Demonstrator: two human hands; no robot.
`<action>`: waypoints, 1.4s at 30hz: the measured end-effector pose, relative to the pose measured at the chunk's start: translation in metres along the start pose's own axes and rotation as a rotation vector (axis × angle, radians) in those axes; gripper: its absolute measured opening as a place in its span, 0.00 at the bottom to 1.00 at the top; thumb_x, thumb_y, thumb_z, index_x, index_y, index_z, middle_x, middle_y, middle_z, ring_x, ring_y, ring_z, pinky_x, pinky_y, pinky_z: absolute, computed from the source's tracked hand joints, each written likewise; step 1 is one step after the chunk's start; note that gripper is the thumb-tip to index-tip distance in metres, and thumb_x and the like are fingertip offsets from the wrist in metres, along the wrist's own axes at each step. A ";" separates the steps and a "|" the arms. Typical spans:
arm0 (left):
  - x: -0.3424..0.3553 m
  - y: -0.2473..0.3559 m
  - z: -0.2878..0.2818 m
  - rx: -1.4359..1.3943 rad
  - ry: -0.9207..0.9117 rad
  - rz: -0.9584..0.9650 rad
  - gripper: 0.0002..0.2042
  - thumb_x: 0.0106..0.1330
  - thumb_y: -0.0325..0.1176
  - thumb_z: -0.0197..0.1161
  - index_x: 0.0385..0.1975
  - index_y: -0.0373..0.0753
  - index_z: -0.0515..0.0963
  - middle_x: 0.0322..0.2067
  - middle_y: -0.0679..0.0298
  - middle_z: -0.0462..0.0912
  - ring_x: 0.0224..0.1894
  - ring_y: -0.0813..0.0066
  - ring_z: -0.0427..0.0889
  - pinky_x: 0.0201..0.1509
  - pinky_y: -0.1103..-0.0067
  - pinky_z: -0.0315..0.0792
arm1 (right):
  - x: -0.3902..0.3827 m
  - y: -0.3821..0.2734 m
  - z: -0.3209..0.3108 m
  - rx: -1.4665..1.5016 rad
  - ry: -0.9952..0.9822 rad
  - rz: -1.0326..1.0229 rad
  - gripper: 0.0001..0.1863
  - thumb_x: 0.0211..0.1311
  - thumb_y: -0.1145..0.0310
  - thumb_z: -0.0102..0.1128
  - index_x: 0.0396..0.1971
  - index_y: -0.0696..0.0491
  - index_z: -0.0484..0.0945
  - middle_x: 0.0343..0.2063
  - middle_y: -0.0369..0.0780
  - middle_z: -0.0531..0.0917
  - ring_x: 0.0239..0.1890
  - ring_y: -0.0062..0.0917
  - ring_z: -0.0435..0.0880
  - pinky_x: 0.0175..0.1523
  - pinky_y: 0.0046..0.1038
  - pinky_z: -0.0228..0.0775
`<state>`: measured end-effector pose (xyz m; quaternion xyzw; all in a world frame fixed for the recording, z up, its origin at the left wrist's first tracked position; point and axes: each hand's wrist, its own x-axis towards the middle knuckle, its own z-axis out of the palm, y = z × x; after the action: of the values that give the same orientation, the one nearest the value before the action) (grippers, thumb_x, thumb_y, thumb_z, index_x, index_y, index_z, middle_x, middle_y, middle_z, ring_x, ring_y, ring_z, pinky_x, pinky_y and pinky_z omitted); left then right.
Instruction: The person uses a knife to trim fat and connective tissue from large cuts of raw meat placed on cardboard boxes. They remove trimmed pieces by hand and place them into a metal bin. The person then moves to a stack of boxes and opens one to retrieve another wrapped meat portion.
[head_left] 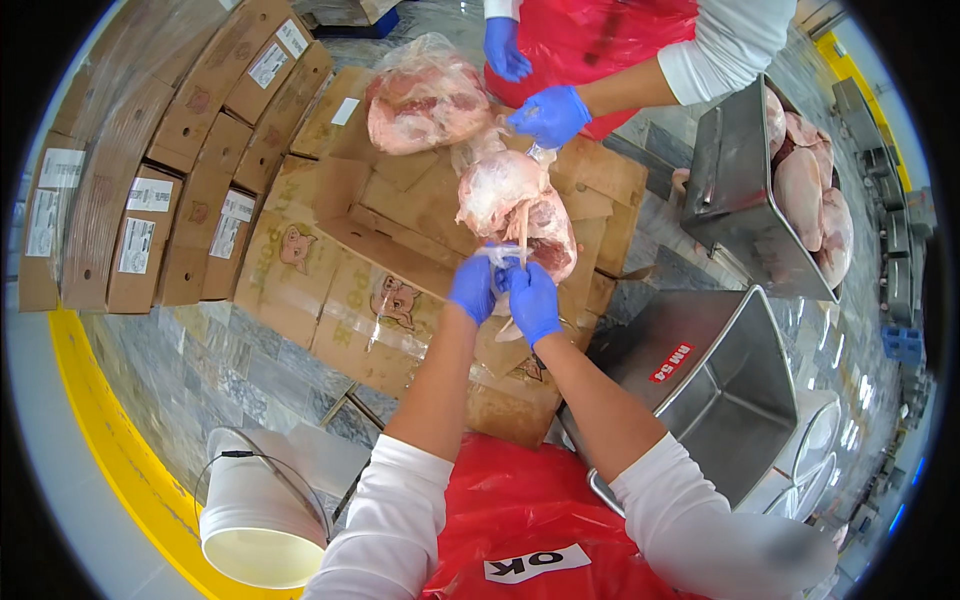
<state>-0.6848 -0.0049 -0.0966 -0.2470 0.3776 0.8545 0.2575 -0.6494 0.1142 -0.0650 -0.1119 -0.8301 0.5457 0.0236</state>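
A large cut of raw meat (503, 195) with pale fat and a red cut face lies on flattened cardboard (450, 345). Clear plastic wrap (497, 256) is bunched at its near end. My left hand (474, 287), in a blue glove, pinches this wrap. Beside it my right hand (533, 302), gloved alike, is closed on the wrap too, close against the meat. A twisted whitish strand of wrap runs up from my fingers over the meat. Across the table a co-worker's gloved hand (550, 116) grips plastic at the meat's far end.
Another plastic-wrapped meat cut (428, 97) lies farther left, beside an open carton (390, 235). Stacked boxes (160, 190) stand at left. On the right are a steel tub (725, 400) and a meat-filled steel bin (735, 185). A white bucket (262, 515) stands near left.
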 end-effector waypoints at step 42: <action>-0.275 0.100 -0.074 1.419 0.848 0.393 0.47 0.60 0.47 0.72 0.71 0.23 0.56 0.68 0.39 0.67 0.71 0.50 0.66 0.73 0.67 0.62 | -0.257 -0.014 -0.371 -0.394 -0.190 -0.064 0.18 0.63 0.60 0.61 0.49 0.55 0.81 0.45 0.50 0.85 0.48 0.45 0.84 0.55 0.41 0.77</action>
<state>-0.5257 -0.1901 0.0807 -0.2561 0.9247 0.2794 0.0349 -0.3421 0.3884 0.1185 -0.0361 -0.9224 0.3799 -0.0596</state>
